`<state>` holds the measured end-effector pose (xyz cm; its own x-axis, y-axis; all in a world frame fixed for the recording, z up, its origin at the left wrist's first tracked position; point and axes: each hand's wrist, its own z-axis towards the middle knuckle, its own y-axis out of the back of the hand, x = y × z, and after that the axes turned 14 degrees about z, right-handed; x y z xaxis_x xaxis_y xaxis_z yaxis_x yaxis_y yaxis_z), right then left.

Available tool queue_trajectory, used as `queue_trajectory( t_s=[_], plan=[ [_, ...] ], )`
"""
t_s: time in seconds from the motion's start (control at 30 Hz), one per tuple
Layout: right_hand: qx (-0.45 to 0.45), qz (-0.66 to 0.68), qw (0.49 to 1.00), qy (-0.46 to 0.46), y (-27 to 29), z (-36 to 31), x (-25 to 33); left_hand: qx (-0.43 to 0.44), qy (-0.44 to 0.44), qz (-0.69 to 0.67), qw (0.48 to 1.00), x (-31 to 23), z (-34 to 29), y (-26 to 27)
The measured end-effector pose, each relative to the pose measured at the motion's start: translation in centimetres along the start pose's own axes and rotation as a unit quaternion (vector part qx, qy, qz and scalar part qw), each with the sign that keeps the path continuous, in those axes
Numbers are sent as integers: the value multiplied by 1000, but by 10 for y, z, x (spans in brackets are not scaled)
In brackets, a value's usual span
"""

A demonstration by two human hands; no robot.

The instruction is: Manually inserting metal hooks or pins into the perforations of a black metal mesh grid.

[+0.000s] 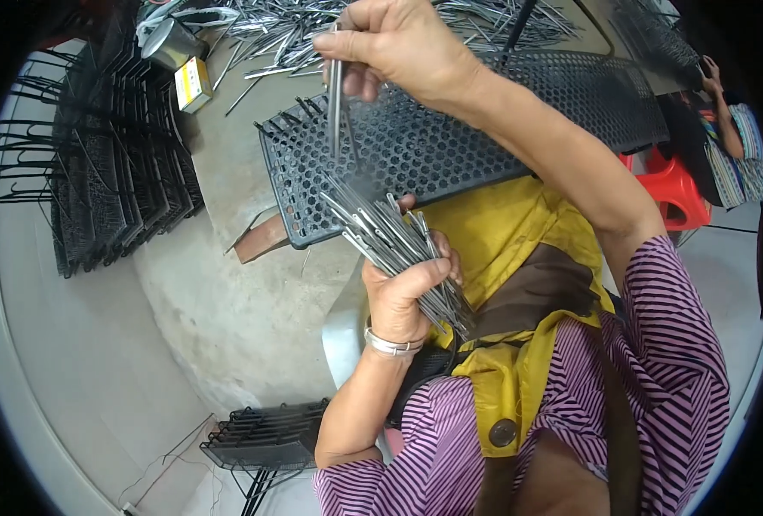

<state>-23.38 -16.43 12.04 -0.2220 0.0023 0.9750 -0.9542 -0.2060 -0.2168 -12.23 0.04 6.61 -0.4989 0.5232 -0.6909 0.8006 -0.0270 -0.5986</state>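
My left hand [399, 297] is wrapped round a thick bundle of thin silvery metal rods [380, 230], which slants up toward the left. Above it, my right hand [403, 52] pinches one or more metal rods [337, 107] between thumb and fingers, pointing them downward. They hang over a black perforated tray [476, 146] full of round holes that lies in front of me. Several short black pegs [304, 110] stand at the tray's far left corner. A yellow apron [493, 224] covers my lap, just beyond the bundle.
A heap of loose metal rods [287, 39] spreads across the back, beside a metal can [171, 43] and a yellow-and-white box [193, 84]. Black wire racks [115, 163] are stacked at left, more racks [265, 437] below. A red stool [678, 193] and another person [730, 142] are at right.
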Motion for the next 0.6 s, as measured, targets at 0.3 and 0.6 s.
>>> queue_trajectory(
  t_s=[0.3,0.6],
  plan=[
    [-22,-93,992,-77,30,-8,7,-7,8,-48,999,2,-4,-3],
    [6,-7,998,69,16,-16,13,-22,7,-45,999,7,-3,0]
  ],
)
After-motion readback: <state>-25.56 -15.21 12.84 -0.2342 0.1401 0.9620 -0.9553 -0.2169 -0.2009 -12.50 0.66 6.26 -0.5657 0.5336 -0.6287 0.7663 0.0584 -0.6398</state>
